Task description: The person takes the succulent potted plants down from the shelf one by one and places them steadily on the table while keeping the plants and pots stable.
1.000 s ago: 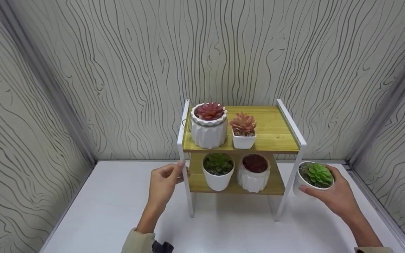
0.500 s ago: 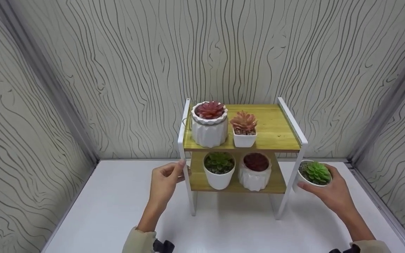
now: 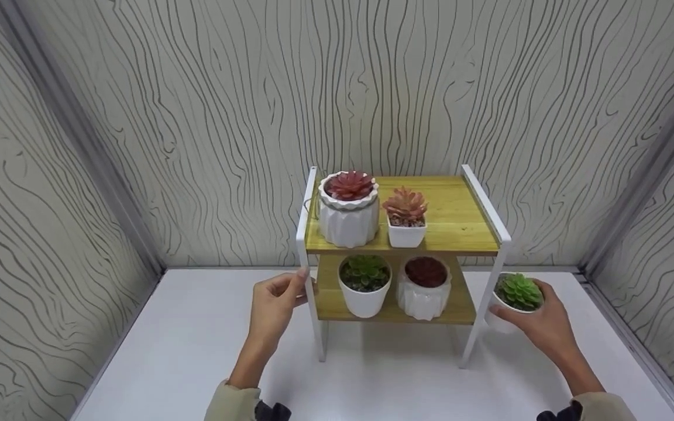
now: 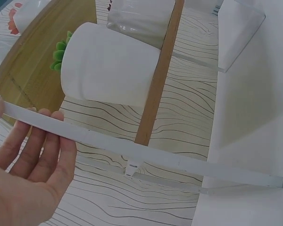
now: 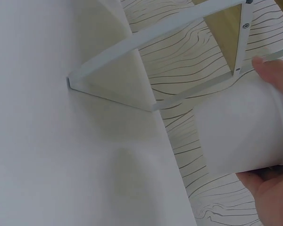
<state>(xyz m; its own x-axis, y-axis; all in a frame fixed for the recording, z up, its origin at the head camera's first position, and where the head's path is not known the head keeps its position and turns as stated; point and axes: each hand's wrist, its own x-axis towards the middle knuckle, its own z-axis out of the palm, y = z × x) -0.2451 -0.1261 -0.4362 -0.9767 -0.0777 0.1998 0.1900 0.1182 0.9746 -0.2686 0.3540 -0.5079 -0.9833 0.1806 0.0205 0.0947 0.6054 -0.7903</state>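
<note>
My left hand (image 3: 272, 304) pinches the left front post of a two-tier plant shelf (image 3: 460, 219); in the left wrist view its fingers (image 4: 35, 155) lie along the white bar. My right hand (image 3: 547, 321) holds a white round pot with a bright green succulent (image 3: 519, 292), just right of the shelf. In the right wrist view this white pot (image 5: 240, 129) is off the table, its shadow apart from it. On the upper board stand a red succulent in a fluted white pot (image 3: 348, 219) and an orange succulent in a small square pot (image 3: 406, 234).
The lower board carries a green succulent in a white pot (image 3: 365, 298) and a dark red one in a fluted pot (image 3: 423, 295). The shelf stands on a white table (image 3: 185, 351). Wood-grain patterned walls (image 3: 220, 128) enclose the back and sides.
My right hand has shifted slightly left with the green succulent, closer to the shelf's right post. The left hand stays on the left post, and the other pots have not moved.
</note>
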